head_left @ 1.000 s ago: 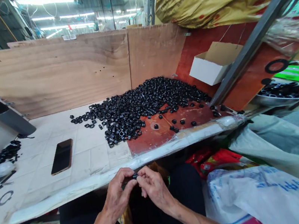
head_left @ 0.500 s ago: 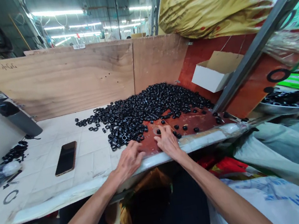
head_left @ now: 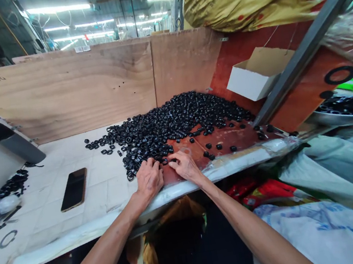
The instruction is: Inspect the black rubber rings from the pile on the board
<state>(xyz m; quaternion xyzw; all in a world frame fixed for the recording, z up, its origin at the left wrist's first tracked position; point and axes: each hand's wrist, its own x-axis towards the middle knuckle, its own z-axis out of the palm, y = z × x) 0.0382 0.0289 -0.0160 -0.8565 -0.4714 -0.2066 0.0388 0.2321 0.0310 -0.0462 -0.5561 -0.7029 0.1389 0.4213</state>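
Observation:
A heap of small black ring-shaped parts (head_left: 173, 114) lies on the workbench (head_left: 105, 188), spreading from the back wall towards me. My left hand (head_left: 149, 180) is at the heap's front edge, its fingers curled down against the nearest parts; what they hold, if anything, is hidden. Just to its right, my right hand (head_left: 184, 165) pinches a small black ring-shaped part (head_left: 173, 160) between thumb and fingers, over the red-brown patch of the bench top. Another black part (head_left: 164, 161) sits between the two hands.
A phone (head_left: 74, 189) and a dark bottle (head_left: 13, 142) are on the left. An open white box (head_left: 252, 80) hangs by the slanted metal post (head_left: 302, 36). An open yellow sack (head_left: 152, 261) stands below the bench edge. Loose black parts (head_left: 219, 146) lie to the right.
My right hand has moved left, closer to my left hand, and its fingers have closed on a black part. My left hand has curled its fingers at the heap. The view shifted slightly.

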